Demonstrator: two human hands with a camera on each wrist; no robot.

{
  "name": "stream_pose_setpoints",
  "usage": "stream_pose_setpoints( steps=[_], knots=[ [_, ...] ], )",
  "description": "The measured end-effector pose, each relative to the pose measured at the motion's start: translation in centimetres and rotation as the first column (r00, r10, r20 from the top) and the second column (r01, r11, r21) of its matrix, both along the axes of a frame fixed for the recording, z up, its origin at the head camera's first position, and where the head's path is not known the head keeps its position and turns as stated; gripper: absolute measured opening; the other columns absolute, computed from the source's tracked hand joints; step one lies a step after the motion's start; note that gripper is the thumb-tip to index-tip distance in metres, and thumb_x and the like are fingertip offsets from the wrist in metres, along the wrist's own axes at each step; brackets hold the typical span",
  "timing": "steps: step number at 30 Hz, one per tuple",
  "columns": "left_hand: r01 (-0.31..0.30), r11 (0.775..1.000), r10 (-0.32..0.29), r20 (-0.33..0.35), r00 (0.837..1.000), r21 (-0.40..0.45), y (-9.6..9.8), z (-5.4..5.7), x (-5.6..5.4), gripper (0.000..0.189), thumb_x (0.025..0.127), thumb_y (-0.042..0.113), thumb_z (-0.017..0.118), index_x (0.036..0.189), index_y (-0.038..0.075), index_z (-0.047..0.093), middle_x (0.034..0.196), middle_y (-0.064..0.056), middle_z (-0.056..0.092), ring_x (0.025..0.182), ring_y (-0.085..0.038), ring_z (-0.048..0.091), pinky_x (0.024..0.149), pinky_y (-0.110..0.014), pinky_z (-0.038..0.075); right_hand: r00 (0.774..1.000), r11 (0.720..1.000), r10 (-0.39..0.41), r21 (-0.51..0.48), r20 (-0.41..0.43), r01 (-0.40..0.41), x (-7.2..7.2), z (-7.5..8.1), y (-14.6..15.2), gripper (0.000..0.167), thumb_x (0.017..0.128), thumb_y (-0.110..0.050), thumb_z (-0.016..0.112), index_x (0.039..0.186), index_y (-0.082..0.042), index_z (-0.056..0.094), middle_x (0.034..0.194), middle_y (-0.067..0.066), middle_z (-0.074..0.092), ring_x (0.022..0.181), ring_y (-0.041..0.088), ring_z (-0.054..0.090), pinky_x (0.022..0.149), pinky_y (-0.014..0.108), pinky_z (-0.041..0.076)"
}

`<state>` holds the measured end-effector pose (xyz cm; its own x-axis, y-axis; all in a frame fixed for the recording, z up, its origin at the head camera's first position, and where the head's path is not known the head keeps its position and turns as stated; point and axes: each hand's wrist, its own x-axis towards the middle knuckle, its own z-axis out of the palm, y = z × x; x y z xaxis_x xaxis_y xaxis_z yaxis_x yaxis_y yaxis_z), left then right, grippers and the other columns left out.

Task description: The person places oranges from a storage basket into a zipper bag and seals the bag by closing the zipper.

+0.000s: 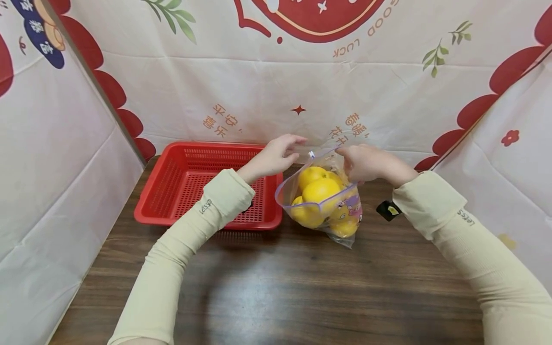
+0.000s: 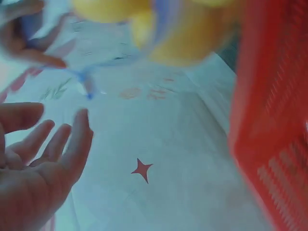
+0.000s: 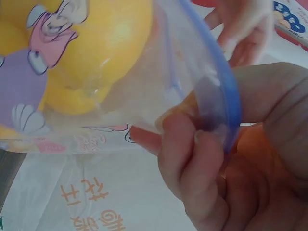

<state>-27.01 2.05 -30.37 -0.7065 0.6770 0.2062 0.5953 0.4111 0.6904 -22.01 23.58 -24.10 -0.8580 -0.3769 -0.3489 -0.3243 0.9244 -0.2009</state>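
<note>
A clear zip bag [image 1: 345, 203] with a purple rim and cartoon print stands on the table, its mouth gaping. Several yellow fruits [image 1: 321, 190], perhaps lemons or oranges, fill it. My right hand [image 1: 366, 163] pinches the bag's rim on the right side, thumb against curled fingers, as the right wrist view shows. Left of the mouth, my left hand [image 1: 278, 154] hovers near the zip slider [image 1: 312, 154]. Its fingers are loosely bent and apart, with nothing between them in the left wrist view.
A red plastic basket [image 1: 161, 184] with perforated walls stands to the left, close against the bag. On the table's right lies a small black item [image 1: 388, 210] with a yellow mark. Printed white cloth [image 1: 267, 86] hangs behind and at both sides of the wooden table [image 1: 293, 292].
</note>
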Motion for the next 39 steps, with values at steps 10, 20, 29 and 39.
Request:
stream_pose_setpoints(
  steps=[10, 20, 29, 39],
  knots=[
    [0.240, 0.965, -0.261, -0.333, 0.906, -0.104, 2.3, -2.7, -0.8, 0.029, 0.080, 0.017, 0.068, 0.106, 0.005, 0.061, 0.106, -0.006, 0.060, 0.094, -0.014, 0.055, 0.085, -0.018, 0.042, 0.993, 0.990, 0.116, -0.079, -0.005, -0.116, 1.0, 0.9, 0.7, 0.061, 0.070, 0.009, 0.051, 0.130, 0.008, 0.040, 0.064, 0.003, 0.050, 0.049, 0.015, 0.045, 0.051, 0.028, 0.039],
    [0.038, 0.996, -0.007, -0.332, 0.943, 0.085, 2.9, -3.3, 1.4, 0.017, 0.091, 0.026, 0.053, 0.088, 0.010, 0.048, 0.066, 0.000, 0.049, 0.058, -0.010, 0.044, 0.052, -0.020, 0.033, 0.938, 0.972, 0.072, -0.186, -0.338, -0.141, 2.9, -0.8, 4.3, 0.044, 0.077, 0.006, 0.053, 0.119, -0.002, 0.056, 0.074, 0.002, 0.054, 0.056, 0.013, 0.040, 0.052, 0.026, 0.035],
    [-0.115, 0.975, 0.148, -0.168, 0.975, 0.191, 2.6, -3.3, 1.9, 0.017, 0.092, 0.026, 0.051, 0.088, 0.010, 0.047, 0.076, -0.001, 0.064, 0.068, -0.009, 0.060, 0.057, -0.020, 0.044, 0.871, 0.920, 0.019, -0.332, -0.492, -0.208, 10.5, -5.8, 8.0, 0.040, 0.058, -0.030, 0.083, 0.091, -0.016, 0.066, 0.124, 0.027, 0.041, 0.105, 0.040, 0.047, 0.076, 0.053, 0.043],
    [-0.162, 0.960, 0.171, -0.023, 0.985, 0.228, 2.3, -3.2, 3.2, 0.014, 0.091, 0.024, 0.053, 0.090, 0.010, 0.050, 0.075, -0.002, 0.066, 0.063, -0.008, 0.061, 0.056, -0.021, 0.047, 0.690, 0.859, 0.130, -0.266, -0.712, -0.436, 10.5, -7.4, 9.1, 0.043, 0.076, -0.049, 0.063, 0.083, -0.007, 0.065, 0.084, -0.002, 0.052, 0.066, 0.002, 0.043, 0.057, 0.010, 0.036]
  ],
)
